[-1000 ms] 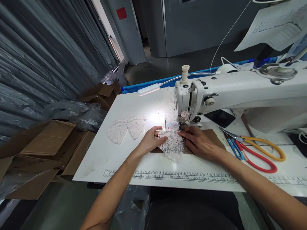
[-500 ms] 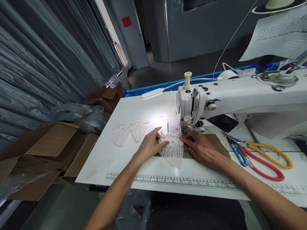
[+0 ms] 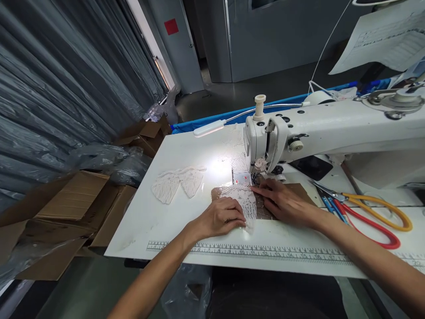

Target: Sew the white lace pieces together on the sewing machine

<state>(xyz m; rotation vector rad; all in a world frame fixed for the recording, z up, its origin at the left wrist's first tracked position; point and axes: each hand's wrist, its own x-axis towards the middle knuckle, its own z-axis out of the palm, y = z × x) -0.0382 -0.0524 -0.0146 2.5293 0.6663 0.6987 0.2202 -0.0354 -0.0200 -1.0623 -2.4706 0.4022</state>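
Observation:
A white lace piece (image 3: 249,204) with a scalloped top edge lies before the sewing machine (image 3: 257,144), partly over a brown board (image 3: 300,193). My left hand (image 3: 223,217) is closed on its lower left part, fingers curled together with the tips near its bottom end. My right hand (image 3: 282,200) lies over the board, its index finger stretched to the lace's upper right edge just in front of the presser foot; its fingers are apart. Other right fingers are partly hidden. A second lace piece (image 3: 179,182) with two pointed lobes lies flat to the left.
Scissors with red and yellow handles (image 3: 375,208) lie at the right, over a blue-handled tool (image 3: 332,208). A lamp (image 3: 209,128) lights the table. A printed ruler (image 3: 245,251) runs along the front edge. Cardboard boxes (image 3: 73,195) stand on the left.
My left hand has moved down and toward me over the lace, its spread fingers now curled closed. My right hand is nearly still. The camera view has shifted slightly.

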